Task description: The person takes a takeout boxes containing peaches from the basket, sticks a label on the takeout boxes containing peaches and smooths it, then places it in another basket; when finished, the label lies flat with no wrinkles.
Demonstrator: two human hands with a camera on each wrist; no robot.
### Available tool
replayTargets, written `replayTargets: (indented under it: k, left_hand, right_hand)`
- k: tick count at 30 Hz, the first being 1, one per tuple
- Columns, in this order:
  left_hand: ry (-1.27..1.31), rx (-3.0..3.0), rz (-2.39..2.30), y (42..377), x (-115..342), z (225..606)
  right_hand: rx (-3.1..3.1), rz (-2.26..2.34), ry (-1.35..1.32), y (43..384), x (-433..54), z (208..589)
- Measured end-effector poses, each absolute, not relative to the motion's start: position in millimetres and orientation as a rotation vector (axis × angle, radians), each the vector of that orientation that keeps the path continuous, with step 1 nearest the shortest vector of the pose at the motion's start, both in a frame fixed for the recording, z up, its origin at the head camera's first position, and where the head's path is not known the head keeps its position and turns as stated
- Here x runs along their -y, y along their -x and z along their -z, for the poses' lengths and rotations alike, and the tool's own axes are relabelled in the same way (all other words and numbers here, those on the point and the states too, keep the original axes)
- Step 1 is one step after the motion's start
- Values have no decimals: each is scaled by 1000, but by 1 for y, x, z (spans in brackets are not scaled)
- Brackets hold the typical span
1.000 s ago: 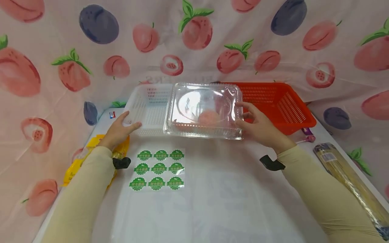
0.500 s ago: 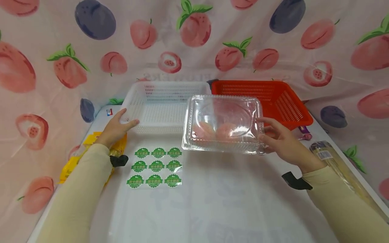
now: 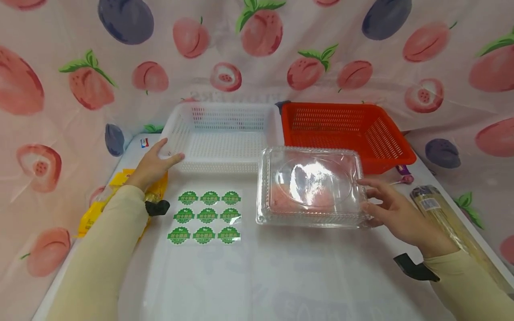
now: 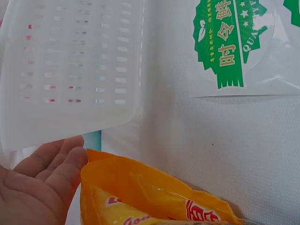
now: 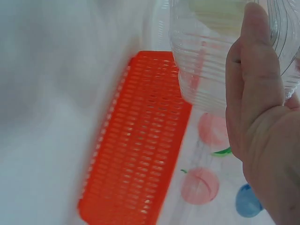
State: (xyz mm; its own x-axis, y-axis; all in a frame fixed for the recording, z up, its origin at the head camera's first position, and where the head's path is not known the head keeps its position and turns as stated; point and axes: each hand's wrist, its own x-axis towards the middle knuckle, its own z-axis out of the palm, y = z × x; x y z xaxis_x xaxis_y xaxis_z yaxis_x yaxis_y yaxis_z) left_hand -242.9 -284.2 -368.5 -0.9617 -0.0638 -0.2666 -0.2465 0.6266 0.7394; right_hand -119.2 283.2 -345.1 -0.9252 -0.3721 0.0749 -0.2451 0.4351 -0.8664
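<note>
My right hand (image 3: 391, 211) grips the right side of a clear plastic clamshell container (image 3: 309, 187), thumb on the near side and fingers farther back. The container hangs above the table, lid shut, with rounded pinkish shapes blurred by glare inside. From the right wrist view, the right hand (image 5: 262, 93) pinches the ribbed wall of the clear container (image 5: 206, 56). My left hand (image 3: 154, 162) rests with spread thumb and fingers at the near left corner of a white plastic basket (image 3: 222, 165). In the left wrist view the fingertips lie against or just behind the basket's corner.
A red basket (image 3: 345, 122) stands right of the white one. Green round stickers (image 3: 206, 216) lie on a clear sheet in front. Yellow packaging (image 3: 158, 187) sits beneath the left forearm. A long clear-wrapped bundle (image 3: 431, 205) and a lollipop (image 3: 406, 179) lie at right.
My right hand has carried the clear container rightward and toward me, away from over the white basket. The left hand has stayed at the basket's corner.
</note>
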Motion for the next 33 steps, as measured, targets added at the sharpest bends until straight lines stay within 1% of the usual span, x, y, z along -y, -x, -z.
replayTargets:
  k: [4, 11, 25, 33]
  left_hand:
    - [259, -2637, -1238, 243, 283, 367]
    - [261, -2636, -1217, 244, 282, 365]
    - [263, -2614, -1218, 241, 283, 368]
    - [260, -2635, -1213, 242, 282, 366]
  right_hand:
    - [-2512, 1518, 525, 115, -290, 356]
    - [-2463, 1475, 347, 114, -296, 373]
    - [-2370, 1385, 172, 138, -302, 386]
    - [-2363, 1318, 132, 152, -303, 383]
